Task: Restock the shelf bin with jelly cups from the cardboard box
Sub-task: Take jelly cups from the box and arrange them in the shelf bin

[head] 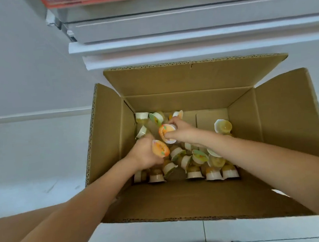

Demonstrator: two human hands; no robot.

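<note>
A: What does the open cardboard box (206,196) at frame centre contain?
B: Loose jelly cups (193,161), heaped along its lower and left floor.
A: And the hands?
B: Left hand (145,154) fingers clasp an orange-lidded cup (160,148); right hand (181,131) fingers clasp another cup (165,133), both inside the box.

Both bare forearms stretched forward, left hand (145,154) fingers curled, right hand (181,131) fingers pinched closed

- A pale wall (16,57) is seen across the upper left of the frame.
- White floor tiles (31,164) with thin grey joints are laid along the left and bottom.
- White shelves (195,36) are stacked across the top, lit evenly.
</note>
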